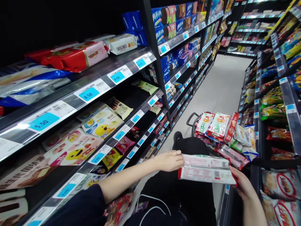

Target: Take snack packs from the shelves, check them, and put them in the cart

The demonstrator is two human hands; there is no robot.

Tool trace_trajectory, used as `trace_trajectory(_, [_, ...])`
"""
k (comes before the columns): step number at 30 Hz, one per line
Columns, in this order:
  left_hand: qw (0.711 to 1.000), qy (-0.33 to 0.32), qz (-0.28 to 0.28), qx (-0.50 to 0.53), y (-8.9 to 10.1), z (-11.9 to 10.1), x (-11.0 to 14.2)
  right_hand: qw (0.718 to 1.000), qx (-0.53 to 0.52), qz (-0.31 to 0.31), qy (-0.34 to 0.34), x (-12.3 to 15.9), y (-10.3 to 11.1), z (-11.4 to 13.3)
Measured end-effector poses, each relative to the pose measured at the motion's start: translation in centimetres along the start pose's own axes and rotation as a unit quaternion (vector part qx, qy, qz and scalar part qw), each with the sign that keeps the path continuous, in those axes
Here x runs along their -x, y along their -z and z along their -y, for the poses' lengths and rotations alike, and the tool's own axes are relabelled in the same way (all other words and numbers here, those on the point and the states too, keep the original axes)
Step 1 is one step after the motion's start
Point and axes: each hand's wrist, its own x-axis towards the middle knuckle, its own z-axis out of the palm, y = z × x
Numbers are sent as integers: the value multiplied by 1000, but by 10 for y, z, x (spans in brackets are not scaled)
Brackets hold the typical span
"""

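Two flat white and red snack packs (207, 169) lie stacked between my hands, above my lap. My left hand (170, 160), with a ring on one finger, grips their left end. My right hand (243, 186) holds their right end from below, fingers curled around the edge. Just beyond the packs stands a shopping basket (194, 121) piled with more red, white and green snack packs (217, 125).
Black shelves (98, 91) with blue price tags run along my left, holding biscuit boxes and snack bags. Another shelf unit (288, 103) with snack bags stands at my right. A pale floor aisle (223, 84) runs ahead between them. My dark-trousered legs are below.
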Motion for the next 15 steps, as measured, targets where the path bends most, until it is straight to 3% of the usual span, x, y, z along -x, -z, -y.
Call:
trace_trajectory(7, [985, 167, -34, -7, -17, -41, 15, 1000, -4, -14, 20, -2, 0, -7])
trace_trajectory(10, [971, 223, -54, 64, -14, -42, 15, 1000, -11, -18, 6, 1, -1, -7])
trace_trajectory(15, [921, 312, -59, 226, -9, -35, 7, 999, -30, -28, -10, 1, 2, -7])
